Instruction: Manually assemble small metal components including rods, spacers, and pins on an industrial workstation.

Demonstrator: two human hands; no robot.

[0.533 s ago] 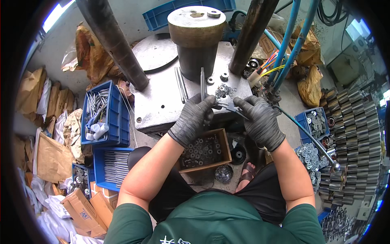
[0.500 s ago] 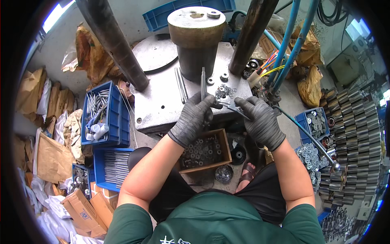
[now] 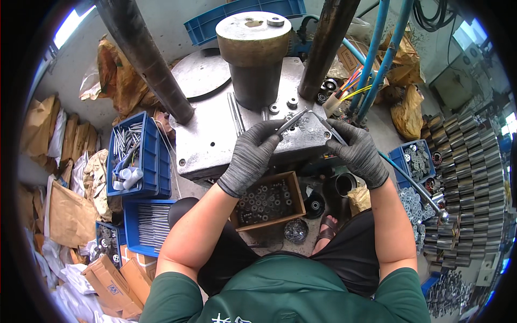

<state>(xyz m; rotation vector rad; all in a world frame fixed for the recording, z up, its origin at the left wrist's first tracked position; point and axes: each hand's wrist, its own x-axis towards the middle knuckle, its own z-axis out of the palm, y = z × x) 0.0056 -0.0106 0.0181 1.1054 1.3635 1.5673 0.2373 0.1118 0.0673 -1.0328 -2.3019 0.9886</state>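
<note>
My left hand (image 3: 252, 152), in a dark grey knit glove, is closed around a slim metal shaft (image 3: 291, 121) that tilts up to the right. My gloved right hand (image 3: 360, 151) grips a narrow grey metal tool (image 3: 326, 126); its exact kind is unclear. The tool's tip comes close to the shaft's far end, and I cannot tell if they touch. Beneath them, small loose rings (image 3: 305, 128) lie on the metal press table (image 3: 202, 129). Two small bearings, one a bearing (image 3: 292, 102), sit behind. Several thin shafts (image 3: 236, 114) lie left of the thick press column (image 3: 253, 70).
A wooden box (image 3: 295, 196) of small round parts stands below the table edge. Blue bins (image 3: 148, 156) of shafts are at left. At right are a blue bin (image 3: 412, 161) of parts and stacked metal cylinders (image 3: 458, 188). Dark posts (image 3: 145, 59) and blue hoses (image 3: 371, 64) rise behind.
The shaft in my left hand has gone from upright to tilted toward the right. My right hand has shifted slightly right, with the tool now angled up to the shaft's end.
</note>
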